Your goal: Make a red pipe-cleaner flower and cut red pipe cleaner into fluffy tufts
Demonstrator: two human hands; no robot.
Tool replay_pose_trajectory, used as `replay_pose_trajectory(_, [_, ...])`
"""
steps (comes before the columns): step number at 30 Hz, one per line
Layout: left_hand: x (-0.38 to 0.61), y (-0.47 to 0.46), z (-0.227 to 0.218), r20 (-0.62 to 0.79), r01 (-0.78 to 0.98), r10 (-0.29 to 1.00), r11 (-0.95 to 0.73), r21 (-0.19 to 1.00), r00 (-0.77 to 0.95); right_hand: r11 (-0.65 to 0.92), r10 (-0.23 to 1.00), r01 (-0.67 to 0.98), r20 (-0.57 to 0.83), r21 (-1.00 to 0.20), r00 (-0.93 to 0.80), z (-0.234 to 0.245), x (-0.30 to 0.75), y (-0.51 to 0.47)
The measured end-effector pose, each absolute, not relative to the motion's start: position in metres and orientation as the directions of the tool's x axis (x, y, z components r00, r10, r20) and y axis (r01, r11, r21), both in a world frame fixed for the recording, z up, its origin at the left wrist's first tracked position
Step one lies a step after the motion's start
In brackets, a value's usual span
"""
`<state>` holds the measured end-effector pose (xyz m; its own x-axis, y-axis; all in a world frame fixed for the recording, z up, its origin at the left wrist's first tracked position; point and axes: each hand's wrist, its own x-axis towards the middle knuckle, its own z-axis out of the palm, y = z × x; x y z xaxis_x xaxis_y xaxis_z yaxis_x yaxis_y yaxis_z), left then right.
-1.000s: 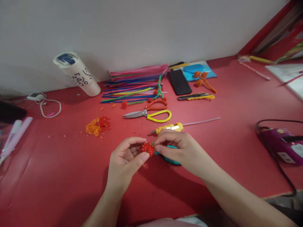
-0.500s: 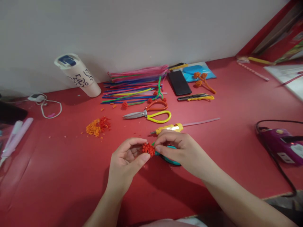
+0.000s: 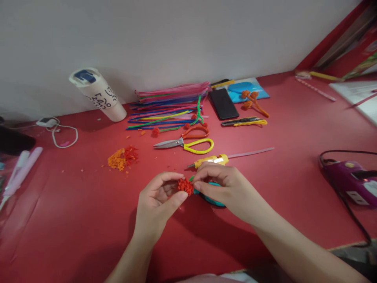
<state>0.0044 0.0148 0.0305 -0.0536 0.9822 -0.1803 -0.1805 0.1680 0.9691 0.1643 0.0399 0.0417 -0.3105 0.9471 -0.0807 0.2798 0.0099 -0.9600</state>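
Between the thumb and fingers of my left hand point(image 3: 157, 200) is a red fuzzy pom-pom point(image 3: 185, 186). My right hand point(image 3: 219, 188) is closed in a pinch at the pom-pom's right side, where a short bit of green pipe-cleaner stem point(image 3: 191, 179) shows; the fingers hide the rest of it. Partly covered by that hand lies a teal-handled tool point(image 3: 215, 194). Just beyond the fingers is a yellow glue gun point(image 3: 210, 160) with a clear glue stick point(image 3: 250, 152) in its back end. Scissors point(image 3: 182, 142) with one red and one yellow handle lie farther back.
Orange and red fuzz clippings point(image 3: 122, 158) are piled left of the scissors. Pipe cleaners point(image 3: 167, 106) lie along the wall beside a white tumbler point(image 3: 98, 94), a phone point(image 3: 224, 103), a utility knife point(image 3: 244, 122) and an orange stem point(image 3: 256, 102). A purple power box point(image 3: 350, 181) with a cord sits right.
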Motion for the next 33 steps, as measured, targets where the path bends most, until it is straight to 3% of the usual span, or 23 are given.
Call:
replay_pose_trajectory(27, [0.0002,0.0163,0.0218,-0.105,-0.209,0.994,0.107,0.972,0.02,0.022,0.948,0.285,-0.07,-0.958,-0.309,0.0405,0.1639,0.0404])
replay_pose_trajectory(33, [0.0002,0.0161,0.0226,-0.152,-0.268,0.988,0.146,0.952,0.0,0.021,0.949,0.284,-0.07,-0.959,-0.306,0.0424,0.1646,0.0401])
